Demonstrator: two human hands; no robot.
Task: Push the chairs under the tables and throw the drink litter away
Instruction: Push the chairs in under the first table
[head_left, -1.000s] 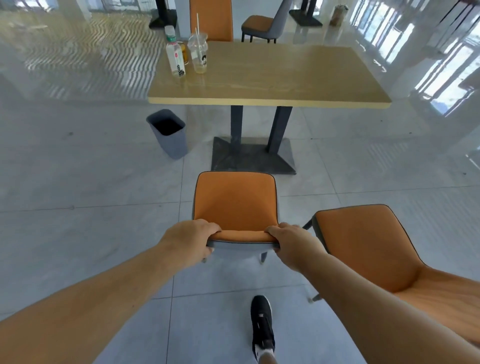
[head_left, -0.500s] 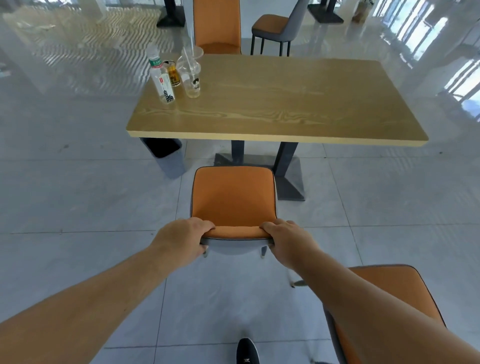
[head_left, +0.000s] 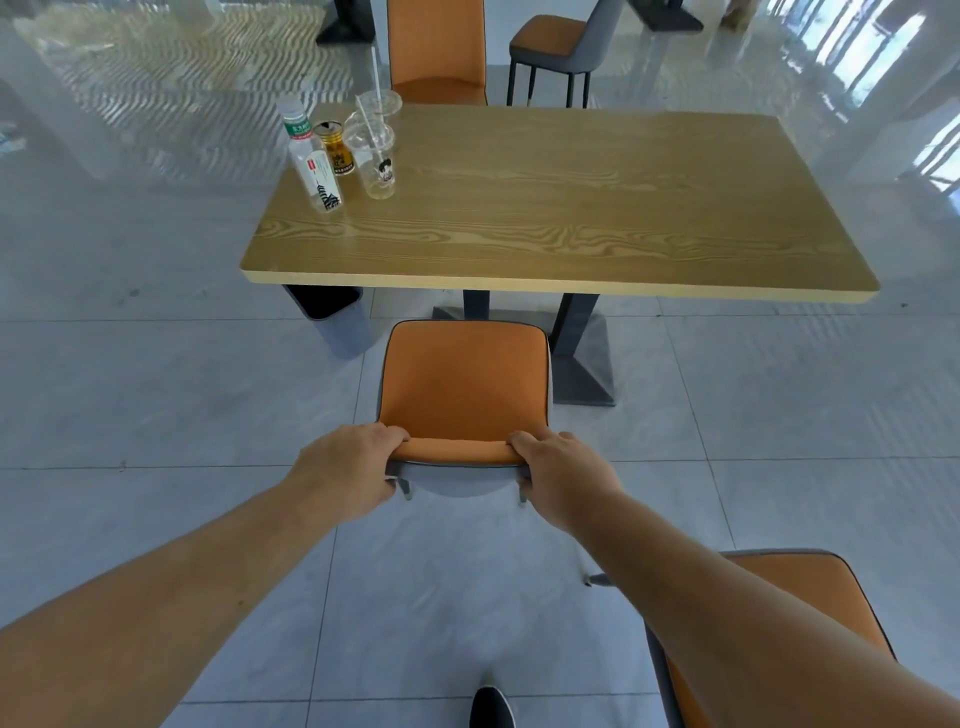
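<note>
- Head view: left hand (head_left: 347, 475) and right hand (head_left: 558, 478) each clenched on the backrest top of the orange chair (head_left: 464, 387), one at each end, likely for a straight push.
- Chair front just short of the surface (head_left: 545, 218) near edge, not yet under.
- Drink litter (head_left: 345, 150) at far-left corner; bin (head_left: 337, 325) on the floor below the near-left corner.

Single head view, high, facing forward-down; chair (head_left: 464, 395) close, table (head_left: 561, 208) beyond.

chairs (head_left: 464, 384): 4 | table (head_left: 571, 208): 1 | bin (head_left: 337, 322): 1 | bottle (head_left: 314, 161): 1 | can (head_left: 336, 148): 1 | cups (head_left: 375, 161): seemingly 2
</note>
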